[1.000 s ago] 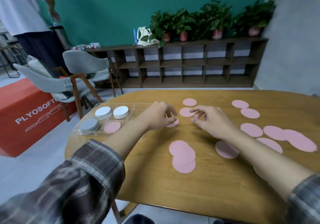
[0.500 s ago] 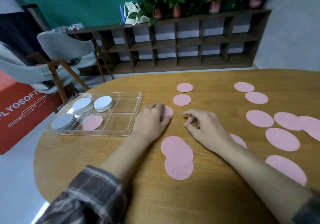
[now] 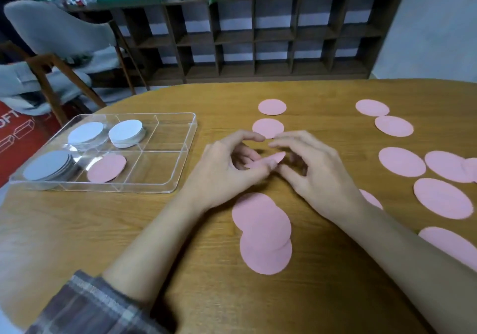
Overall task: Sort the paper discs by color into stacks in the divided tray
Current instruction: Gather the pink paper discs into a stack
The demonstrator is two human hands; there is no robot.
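Observation:
Between my two hands a pink disc (image 3: 268, 160) is lifted off the wooden table (image 3: 180, 230), tilted nearly edge-on. My left hand (image 3: 227, 171) pinches its left part between thumb and fingers. My right hand (image 3: 317, 171) curls its fingers and thumb around the disc's right edge. The clear divided tray (image 3: 180, 179) lies to the left. It holds a grey stack (image 3: 47, 164), a pale bluish stack (image 3: 86, 132), a white stack (image 3: 126, 129) and one pink disc (image 3: 107, 168). Several loose pink discs lie on the table, such as an overlapping pair (image 3: 262, 230) below my hands.
More pink discs lie beyond my hands (image 3: 272, 106) and at the right (image 3: 401, 164). The tray's two right compartments hold nothing. Past the table's far edge stand a grey chair (image 3: 59, 31) and a dark cubby shelf (image 3: 258, 37). A red box (image 3: 15, 132) sits on the floor at left.
The pink disc that my left hand pressed flat on the table is now raised and tilted. My right hand has closed in on its right edge. The view has tipped downward.

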